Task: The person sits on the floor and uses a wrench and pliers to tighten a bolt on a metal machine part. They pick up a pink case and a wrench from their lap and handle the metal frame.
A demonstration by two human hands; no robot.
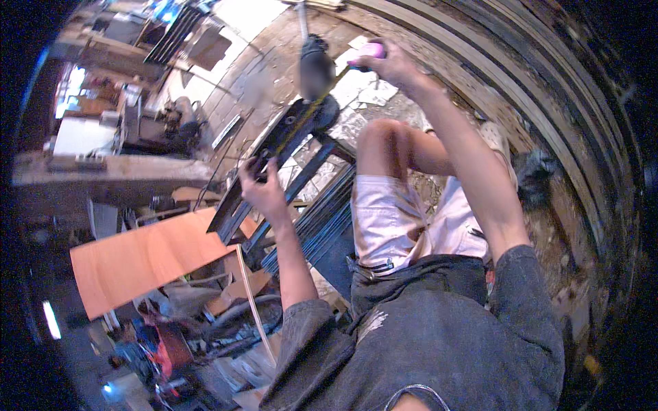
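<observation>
My right hand (394,65) is stretched out far ahead and closed around a pink tape measure (373,51). Its yellow blade (301,123) runs down and left over a long dark metal bar (291,133) to my left hand (266,192). The thumb and fingers of my left hand bend around the blade's near end, beside a dark piece (259,163) that I cannot make out. A dark round machine part (323,113) sits at the bar's far end, with a blurred dark rounded shape (315,72) just beyond it.
Thin dark rods (315,222) lie bundled beside my knee. An orange-brown wooden panel (144,257) and a pale strip (253,305) are to the left. Long planks (548,89) line the right side. Pale scraps (360,96) litter the ground. Cluttered equipment (164,127) stands at far left.
</observation>
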